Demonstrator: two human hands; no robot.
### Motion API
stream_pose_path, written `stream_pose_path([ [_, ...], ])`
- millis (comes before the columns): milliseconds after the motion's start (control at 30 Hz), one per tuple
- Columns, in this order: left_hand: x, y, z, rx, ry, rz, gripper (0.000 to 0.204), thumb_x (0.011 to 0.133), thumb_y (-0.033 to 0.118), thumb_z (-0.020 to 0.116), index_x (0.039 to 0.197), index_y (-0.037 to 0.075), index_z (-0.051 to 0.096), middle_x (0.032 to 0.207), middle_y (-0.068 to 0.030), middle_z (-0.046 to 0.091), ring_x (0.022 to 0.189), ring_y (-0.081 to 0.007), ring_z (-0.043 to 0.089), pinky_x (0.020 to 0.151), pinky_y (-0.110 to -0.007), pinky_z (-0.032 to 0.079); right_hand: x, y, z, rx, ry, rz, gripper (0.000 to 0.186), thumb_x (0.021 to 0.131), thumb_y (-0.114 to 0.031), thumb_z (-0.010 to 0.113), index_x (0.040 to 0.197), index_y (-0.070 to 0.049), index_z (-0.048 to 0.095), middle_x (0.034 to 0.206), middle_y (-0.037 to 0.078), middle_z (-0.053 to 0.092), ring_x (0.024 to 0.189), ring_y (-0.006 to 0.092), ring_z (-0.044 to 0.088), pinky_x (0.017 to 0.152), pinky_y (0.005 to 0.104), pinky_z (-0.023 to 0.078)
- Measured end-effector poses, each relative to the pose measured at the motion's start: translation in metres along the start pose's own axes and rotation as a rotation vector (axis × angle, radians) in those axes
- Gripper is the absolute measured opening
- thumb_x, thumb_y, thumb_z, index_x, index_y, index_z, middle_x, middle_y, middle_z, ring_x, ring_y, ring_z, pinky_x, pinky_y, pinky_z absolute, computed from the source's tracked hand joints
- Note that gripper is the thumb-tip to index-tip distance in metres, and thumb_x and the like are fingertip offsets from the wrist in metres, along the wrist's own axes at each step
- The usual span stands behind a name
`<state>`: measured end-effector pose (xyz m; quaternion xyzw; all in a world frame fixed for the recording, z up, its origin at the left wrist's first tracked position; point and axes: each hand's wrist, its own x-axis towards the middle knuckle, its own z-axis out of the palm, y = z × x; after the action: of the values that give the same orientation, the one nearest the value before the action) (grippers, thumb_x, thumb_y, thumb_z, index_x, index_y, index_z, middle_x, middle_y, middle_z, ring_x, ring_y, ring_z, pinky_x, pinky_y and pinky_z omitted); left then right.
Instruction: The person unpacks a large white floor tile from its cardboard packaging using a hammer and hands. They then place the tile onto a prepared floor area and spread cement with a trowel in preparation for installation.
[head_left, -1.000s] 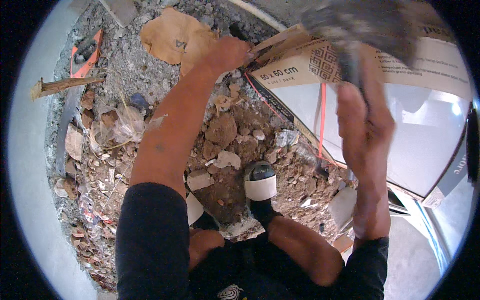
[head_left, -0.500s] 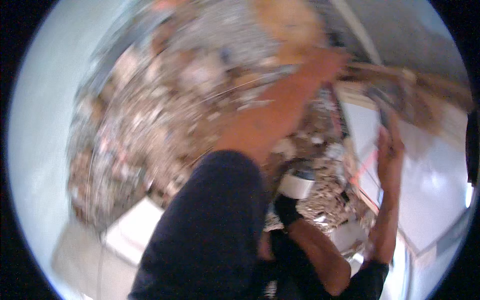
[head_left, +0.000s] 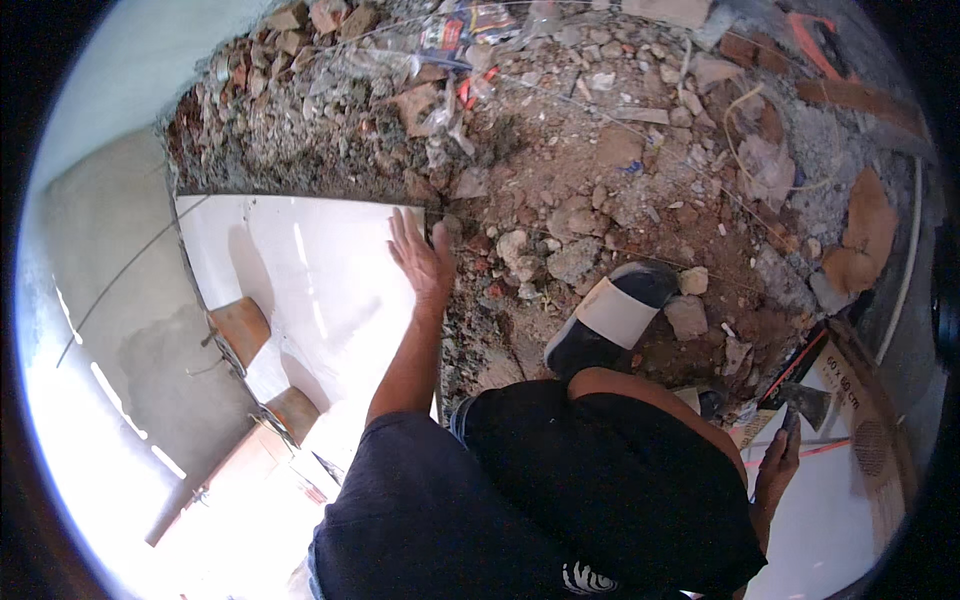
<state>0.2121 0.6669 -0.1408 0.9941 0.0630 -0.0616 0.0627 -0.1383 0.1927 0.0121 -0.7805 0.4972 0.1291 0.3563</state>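
My left hand (head_left: pixel 424 262) is open, fingers spread, at the far right corner of a large white tile (head_left: pixel 330 260). Its palm faces down over the tile's edge, beside the rubble. Low on the right, my right hand (head_left: pixel 774 472) is closed around the handle of a small trowel (head_left: pixel 806 404). The trowel's flared grey metal blade points up and away. Below that blade lies a cardboard tile box (head_left: pixel 862 410) with a white tile surface next to it, crossed by an orange-red strap.
Loose rubble and soil (head_left: pixel 620 170) spread ahead, with a taut string across them. Two brown flat pieces (head_left: pixel 240 330) sit on the tile's left edge. A grey wall (head_left: pixel 130 200) stands left. My sandalled foot (head_left: pixel 610 320) rests on the soil. A yellowish cord (head_left: pixel 735 150) curls at far right.
The view has swung left and steadied. My left arm, earlier stretched across to the far right, now reaches to the white tile. My right hand still holds the trowel at the right.
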Motion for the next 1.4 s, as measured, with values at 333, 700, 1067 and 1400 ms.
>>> stream_pose_path([
  [333,0.002,-0.037,0.029,-0.021,0.087,0.178,0.062,0.093,0.034,0.048,0.144,0.005,0.026,0.150,-0.0219,0.020,0.140,-0.0376,0.016,0.111,-0.054,0.009,-0.019,-0.013,0.000,0.009,-0.038,0.062,0.046,0.098,-0.027,0.043,0.133,0.002,0.044,0.127,0.020,0.053,0.110,0.0248,0.053,0.093,0.0332,0.041],
  [700,0.001,-0.044,0.033,-0.067,0.127,0.194,0.058,0.095,0.036,0.044,0.144,0.007,0.029,0.150,-0.0251,0.018,0.139,-0.0397,0.017,0.110,-0.055,0.011,-0.028,-0.023,0.009,0.072,-0.036,0.269,0.044,0.100,-0.023,0.040,0.135,0.004,0.042,0.121,0.009,0.055,0.082,0.0135,0.047,0.070,0.0229,0.040],
  [1067,0.005,-0.031,0.029,-0.087,0.171,0.127,0.064,0.094,0.040,0.046,0.146,0.009,0.024,0.150,-0.0242,0.016,0.138,-0.0401,0.019,0.110,-0.054,0.012,-0.024,0.016,0.015,0.146,-0.082,0.192,0.046,0.098,-0.028,0.045,0.136,-0.001,0.043,0.120,0.012,0.056,0.095,0.0175,0.054,0.082,0.0267,0.043],
  [1400,0.020,-0.063,0.046,-0.040,0.098,0.163,0.053,0.088,0.034,0.059,0.129,0.002,0.048,0.137,-0.0236,0.042,0.130,-0.0377,0.037,0.102,-0.048,0.035,-0.053,0.148,0.097,0.127,-0.104,0.424,0.047,0.094,-0.033,0.053,0.126,0.002,0.049,0.109,0.016,0.059,0.098,0.0268,0.055,0.085,0.0359,0.044],
])
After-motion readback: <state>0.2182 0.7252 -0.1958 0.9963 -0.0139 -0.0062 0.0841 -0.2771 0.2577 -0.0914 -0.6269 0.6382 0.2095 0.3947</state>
